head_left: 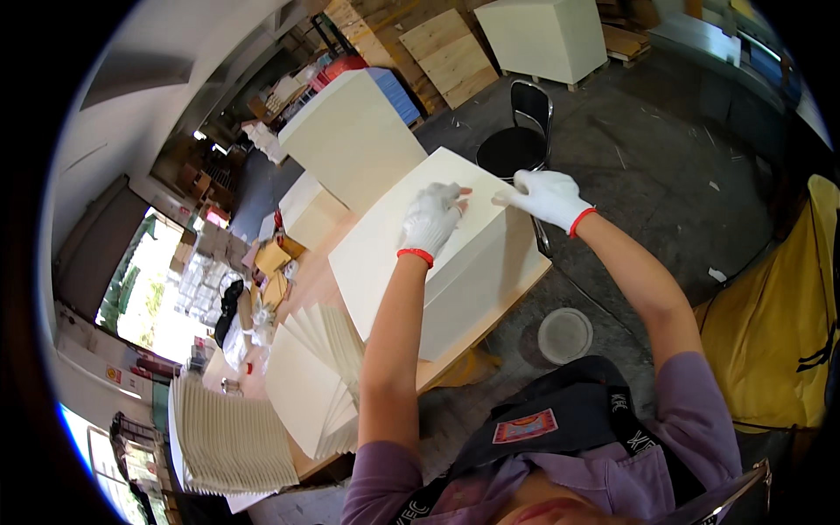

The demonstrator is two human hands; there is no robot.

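Observation:
A tall stack of large white paper sheets [385,236] stands on the wooden table in front of me. My left hand [433,217], in a white knitted glove with a red cuff, is over the top sheet with its fingers bent and apart. Bare fingertips poke out of that glove, and nothing shows in them. My right hand [549,197], gloved the same way, is at the right edge of the stack. Its fingers stretch left over the edge, their tips slightly blurred. I see no sheet lifted by either hand.
Fanned sheets [306,372] and a wavy pile of sheets [229,437] lie to the left on the table [306,293]. Beyond the stack stand a black chair [512,149] and larger paper stacks [350,131]. A round grey bucket [565,336] is on the floor; yellow fabric [770,341] hangs right.

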